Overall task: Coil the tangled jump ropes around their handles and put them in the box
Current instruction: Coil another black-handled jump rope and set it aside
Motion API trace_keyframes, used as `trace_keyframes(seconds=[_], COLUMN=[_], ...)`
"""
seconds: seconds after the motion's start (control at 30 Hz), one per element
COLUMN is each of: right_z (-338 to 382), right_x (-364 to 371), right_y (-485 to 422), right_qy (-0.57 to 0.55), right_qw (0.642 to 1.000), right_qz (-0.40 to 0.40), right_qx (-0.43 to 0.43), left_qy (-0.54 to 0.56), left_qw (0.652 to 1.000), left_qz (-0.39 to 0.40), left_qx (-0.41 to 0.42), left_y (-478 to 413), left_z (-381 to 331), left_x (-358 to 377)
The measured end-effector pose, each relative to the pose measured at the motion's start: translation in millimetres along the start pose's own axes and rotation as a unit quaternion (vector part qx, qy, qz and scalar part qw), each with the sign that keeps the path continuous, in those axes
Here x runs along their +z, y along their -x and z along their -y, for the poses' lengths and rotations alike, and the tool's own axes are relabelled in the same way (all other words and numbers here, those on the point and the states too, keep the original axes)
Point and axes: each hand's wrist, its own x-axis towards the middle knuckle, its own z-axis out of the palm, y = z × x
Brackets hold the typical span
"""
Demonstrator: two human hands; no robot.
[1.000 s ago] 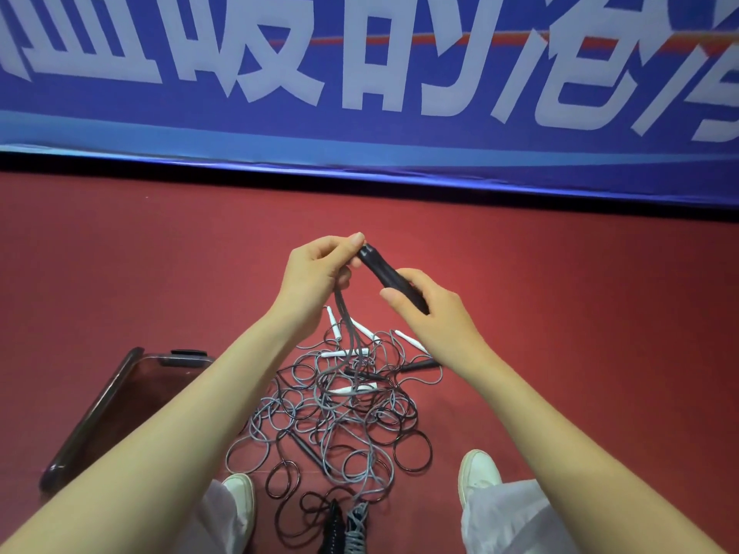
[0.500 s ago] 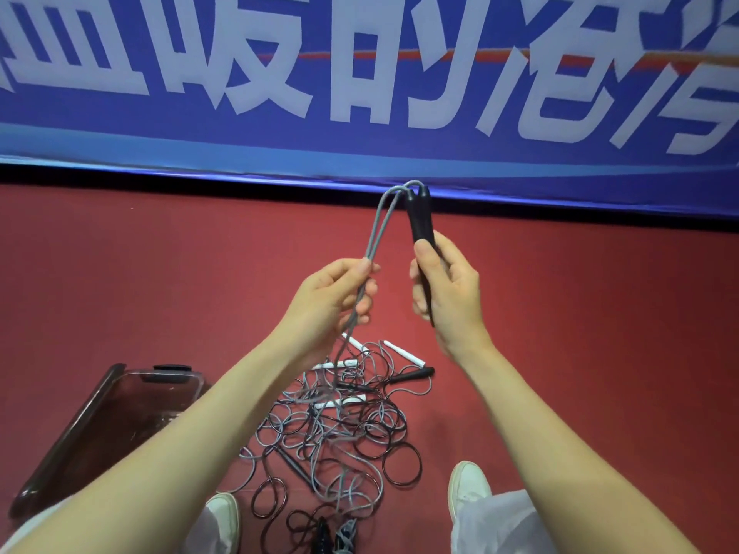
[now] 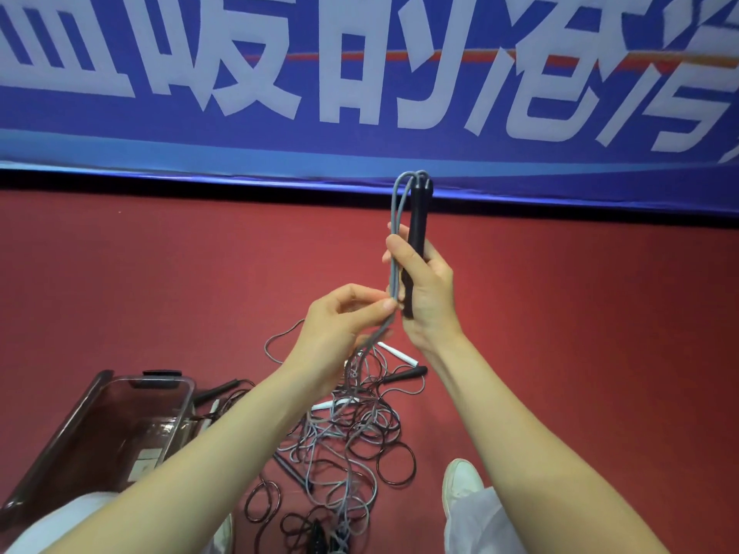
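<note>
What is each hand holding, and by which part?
The right hand grips the black handles around their lower half, upright. The left hand pinches the grey rope beside the handles' bottom end.

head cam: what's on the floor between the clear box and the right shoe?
The tangle of jump ropes, grey and black loops with loose handles, fills that stretch in the head view. The left forearm crosses in front of part of it.

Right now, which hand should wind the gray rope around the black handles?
Probably the left hand: it pinches the gray rope right beside the black handles, free to loop it around. The right hand grips the handles upright, so it is busy steadying them.
</note>
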Motion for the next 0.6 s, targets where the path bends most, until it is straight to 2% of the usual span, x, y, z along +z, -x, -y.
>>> trace_keyframes(seconds=[0.17,0.23,0.3,0.37,0.5,0.6], right_z=[1.6,2.4,2.7,0.5,-5.1,-4.9], right_x=[-8.2,-8.8,-9.9,-11.0,-12.9,-15.9], right_y=[-1.0,0.3,2.4,5.5,10.7,12.2], right_qy=[0.003,0.058,0.126,0.188,0.243,0.260], right_qw=[0.999,0.996,0.988,0.977,0.960,0.952], right_qz=[0.047,0.065,0.086,0.100,0.139,0.154], right_qx=[0.026,0.022,0.015,0.011,0.016,0.038], left_qy=[-0.103,-0.137,-0.096,-0.071,-0.084,-0.057], left_qw=[0.994,0.988,0.984,0.982,0.984,0.986], left_qz=[0.020,-0.012,-0.055,-0.048,0.002,-0.039], left_qx=[0.014,0.073,0.137,0.166,0.158,0.150], left_y=[-2.9,-9.4,-16.4,-20.7,-21.0,-22.7], left_z=[-5.7,-14.3,-28.5,-40.3,-40.6,-44.1], left_x=[-4.0,-10.9,-19.0,-25.6,-26.6,-29.7])
